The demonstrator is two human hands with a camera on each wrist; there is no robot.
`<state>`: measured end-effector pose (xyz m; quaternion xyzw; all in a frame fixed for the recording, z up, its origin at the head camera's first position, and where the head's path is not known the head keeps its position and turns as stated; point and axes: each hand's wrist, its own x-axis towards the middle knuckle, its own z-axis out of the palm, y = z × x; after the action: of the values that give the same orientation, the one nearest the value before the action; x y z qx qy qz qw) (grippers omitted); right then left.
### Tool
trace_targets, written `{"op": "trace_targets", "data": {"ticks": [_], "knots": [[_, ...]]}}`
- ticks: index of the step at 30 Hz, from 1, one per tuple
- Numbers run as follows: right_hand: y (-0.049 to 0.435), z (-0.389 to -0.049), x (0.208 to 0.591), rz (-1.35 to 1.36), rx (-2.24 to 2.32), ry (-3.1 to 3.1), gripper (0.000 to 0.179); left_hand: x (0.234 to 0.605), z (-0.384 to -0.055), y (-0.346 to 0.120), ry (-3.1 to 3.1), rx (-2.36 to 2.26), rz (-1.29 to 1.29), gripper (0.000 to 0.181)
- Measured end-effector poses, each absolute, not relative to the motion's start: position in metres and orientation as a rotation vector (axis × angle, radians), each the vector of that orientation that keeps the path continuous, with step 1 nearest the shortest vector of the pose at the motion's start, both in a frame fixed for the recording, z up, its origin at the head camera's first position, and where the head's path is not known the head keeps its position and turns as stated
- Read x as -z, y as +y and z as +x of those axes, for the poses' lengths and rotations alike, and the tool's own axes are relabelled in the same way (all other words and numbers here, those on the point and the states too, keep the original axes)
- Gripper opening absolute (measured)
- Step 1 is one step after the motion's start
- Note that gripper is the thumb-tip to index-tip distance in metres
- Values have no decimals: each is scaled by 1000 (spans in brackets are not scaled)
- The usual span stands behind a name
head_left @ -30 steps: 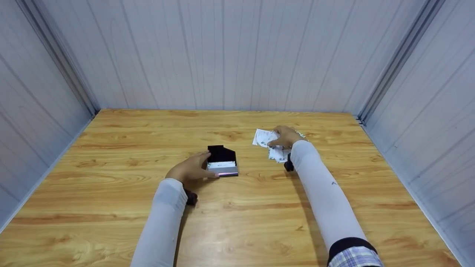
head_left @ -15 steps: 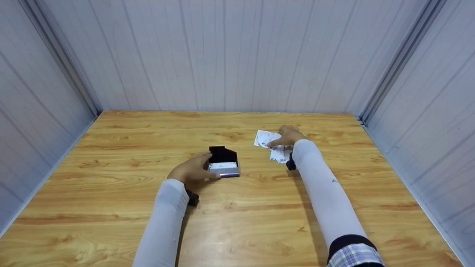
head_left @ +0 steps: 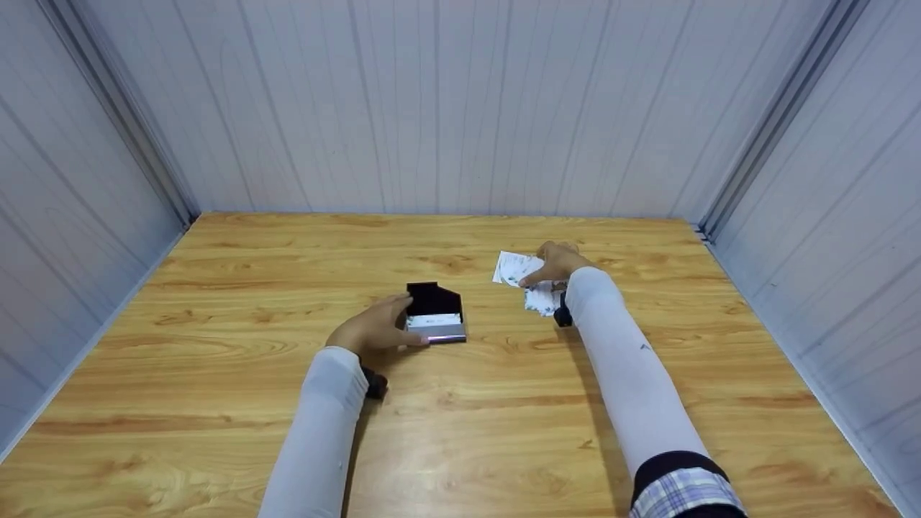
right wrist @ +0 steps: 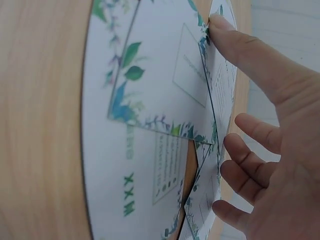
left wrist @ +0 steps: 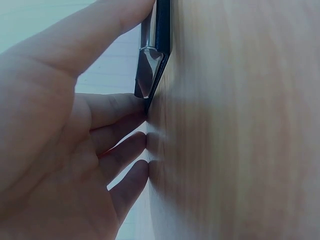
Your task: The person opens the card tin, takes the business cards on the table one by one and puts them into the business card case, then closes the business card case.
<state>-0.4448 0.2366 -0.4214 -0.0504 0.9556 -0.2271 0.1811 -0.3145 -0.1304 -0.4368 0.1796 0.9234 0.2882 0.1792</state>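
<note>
An open business card case (head_left: 447, 332) stands on the table, its black lid (head_left: 434, 298) raised at the back and white cards (head_left: 434, 319) inside. My left hand (head_left: 374, 325) holds the case by its left side, thumb at the front edge and a finger against the lid. Right of the case lie several loose business cards (head_left: 512, 267), overlapping; in the right wrist view, a card (right wrist: 165, 65) shows a leaf border. My right hand (head_left: 558, 263) is spread over them, the thumb (right wrist: 245, 47) touching one card. The hand and sleeve hide part of this pile.
The wood-grain table (head_left: 446, 432) meets a pale panelled wall (head_left: 460, 108) at the back. Side walls (head_left: 849, 237) stand left and right. A dark wrist camera (head_left: 375, 383) sits under the left wrist, another (head_left: 563, 312) under the right.
My right hand has shifted slightly to the right over the loose cards during the last second. My left hand stays on the case, which looks unmoved apart from a slight view shift.
</note>
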Motion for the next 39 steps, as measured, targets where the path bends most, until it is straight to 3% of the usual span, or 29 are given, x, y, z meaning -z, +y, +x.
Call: {"op": "trace_targets", "data": {"ticks": [14, 24, 39], "knots": [[241, -444, 428, -228, 647, 2778, 91, 439, -315, -130, 2601, -834, 515, 96], [245, -439, 426, -155, 1159, 2697, 52, 438, -318, -129, 2605, -813, 532, 96], [250, -433, 422, -391, 1431, 2620, 37, 440, -321, -132, 2608, -825, 503, 95]]}}
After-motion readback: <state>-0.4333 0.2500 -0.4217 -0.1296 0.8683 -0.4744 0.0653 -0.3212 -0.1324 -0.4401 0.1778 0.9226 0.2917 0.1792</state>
